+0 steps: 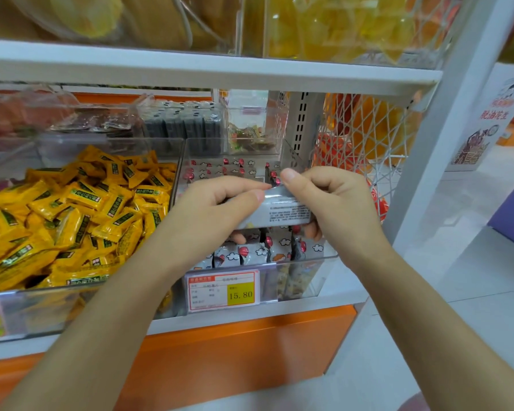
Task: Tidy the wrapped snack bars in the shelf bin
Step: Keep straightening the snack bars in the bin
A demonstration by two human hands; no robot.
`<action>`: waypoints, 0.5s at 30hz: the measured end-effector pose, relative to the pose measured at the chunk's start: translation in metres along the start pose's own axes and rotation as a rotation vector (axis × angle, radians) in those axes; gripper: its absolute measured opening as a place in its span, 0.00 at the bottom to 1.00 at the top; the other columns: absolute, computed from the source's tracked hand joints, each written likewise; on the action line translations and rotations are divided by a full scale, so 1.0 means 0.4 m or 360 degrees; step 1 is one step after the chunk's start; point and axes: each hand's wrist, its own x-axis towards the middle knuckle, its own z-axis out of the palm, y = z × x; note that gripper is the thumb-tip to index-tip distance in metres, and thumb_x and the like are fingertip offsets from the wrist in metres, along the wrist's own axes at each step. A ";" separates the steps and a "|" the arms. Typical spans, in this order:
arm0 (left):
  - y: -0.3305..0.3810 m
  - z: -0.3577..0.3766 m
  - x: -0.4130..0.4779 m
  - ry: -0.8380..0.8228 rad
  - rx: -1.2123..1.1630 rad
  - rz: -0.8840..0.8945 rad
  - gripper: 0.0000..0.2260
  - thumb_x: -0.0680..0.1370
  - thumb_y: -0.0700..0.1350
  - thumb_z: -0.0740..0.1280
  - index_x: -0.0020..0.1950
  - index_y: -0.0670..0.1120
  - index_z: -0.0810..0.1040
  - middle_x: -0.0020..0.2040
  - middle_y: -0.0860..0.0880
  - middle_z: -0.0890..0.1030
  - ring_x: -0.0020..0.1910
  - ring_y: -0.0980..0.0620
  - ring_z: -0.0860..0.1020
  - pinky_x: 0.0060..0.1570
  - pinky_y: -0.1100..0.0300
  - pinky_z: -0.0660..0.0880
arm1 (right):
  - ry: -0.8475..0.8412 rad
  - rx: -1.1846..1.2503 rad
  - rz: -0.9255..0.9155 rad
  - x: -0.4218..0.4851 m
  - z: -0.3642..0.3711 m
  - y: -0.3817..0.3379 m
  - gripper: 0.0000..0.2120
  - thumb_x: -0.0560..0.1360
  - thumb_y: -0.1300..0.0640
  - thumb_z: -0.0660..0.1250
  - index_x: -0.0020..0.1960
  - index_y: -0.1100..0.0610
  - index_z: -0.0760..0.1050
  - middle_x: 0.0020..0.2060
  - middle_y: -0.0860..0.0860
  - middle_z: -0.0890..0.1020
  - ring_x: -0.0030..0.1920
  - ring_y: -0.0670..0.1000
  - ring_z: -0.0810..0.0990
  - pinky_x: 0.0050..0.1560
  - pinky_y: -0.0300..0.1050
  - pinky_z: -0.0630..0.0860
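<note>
Left hand (217, 203) and right hand (333, 200) gripping one grey snack bar (279, 210), above clear bin (309, 281), yellow sweets (72, 215) left of bin.

Yellow wrapped candies (72, 215) lie heaped in a clear tub (51, 310) at middle left. At lower centre a red-bordered price tag (223, 290) reads 15.80 on a yellow patch, above an orange panel (235, 351). Dark packets (184, 126) stand in rows at back centre, just beside a small clear box (251, 129) of mixed sweets. At right, a white net (368, 134) holds orange and yellow goods; a poster (487, 123) with red characters stands at far right.
</note>
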 end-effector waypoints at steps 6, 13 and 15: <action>0.006 0.006 0.003 0.0295 -0.0023 0.0148 0.12 0.77 0.41 0.61 0.41 0.50 0.83 0.39 0.54 0.83 0.36 0.60 0.79 0.27 0.72 0.72 | -0.0351 0.0070 0.0094 0.009 -0.020 -0.007 0.08 0.75 0.55 0.67 0.43 0.59 0.80 0.28 0.52 0.82 0.23 0.51 0.79 0.22 0.40 0.75; -0.008 -0.010 0.009 0.0324 0.0206 0.0267 0.13 0.77 0.42 0.61 0.41 0.55 0.82 0.41 0.57 0.83 0.43 0.58 0.79 0.37 0.62 0.77 | -0.0553 -0.0080 0.0103 0.017 -0.050 -0.009 0.05 0.76 0.61 0.66 0.45 0.60 0.80 0.43 0.50 0.83 0.34 0.54 0.84 0.34 0.40 0.81; -0.009 -0.013 0.008 0.0303 0.0220 0.0276 0.14 0.77 0.42 0.61 0.39 0.57 0.81 0.42 0.58 0.83 0.40 0.62 0.79 0.33 0.66 0.75 | -0.0539 -0.0185 0.0076 0.018 -0.055 -0.009 0.06 0.76 0.60 0.65 0.42 0.58 0.80 0.45 0.48 0.82 0.33 0.52 0.84 0.34 0.39 0.80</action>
